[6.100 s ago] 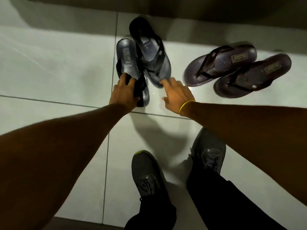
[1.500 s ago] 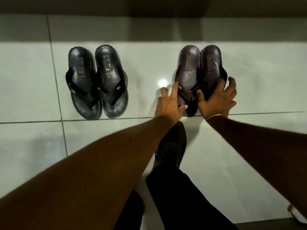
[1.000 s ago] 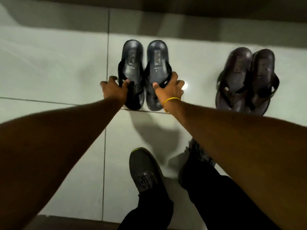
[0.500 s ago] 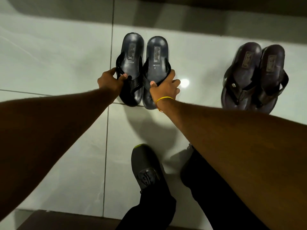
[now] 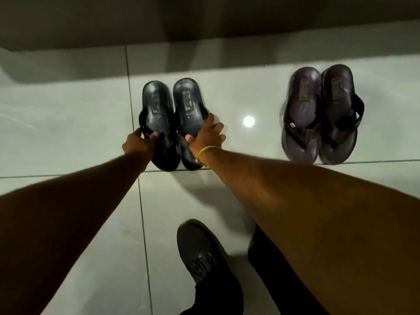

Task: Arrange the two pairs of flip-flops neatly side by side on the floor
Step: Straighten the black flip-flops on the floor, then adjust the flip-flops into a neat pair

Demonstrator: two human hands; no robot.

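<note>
Two dark navy flip-flops lie side by side on the tiled floor, touching: the left one (image 5: 156,105) and the right one (image 5: 187,101). My left hand (image 5: 136,144) grips the strap and outer edge of the left one. My right hand (image 5: 208,137), with a yellow band on its wrist, holds the outer edge of the right one. Further right sits the dark brown pair (image 5: 320,112), also side by side and parallel, with no hand on it.
A shadowed wall base (image 5: 204,23) runs across the far side, just beyond the heels. My grey shoe (image 5: 197,248) and dark trouser legs stand on the near tiles. A bright light reflection (image 5: 248,121) shows on the floor between the pairs.
Both hands stay on the navy pair, which has kept its side-by-side pose. The view has shifted a little, and the brown pair has not moved.
</note>
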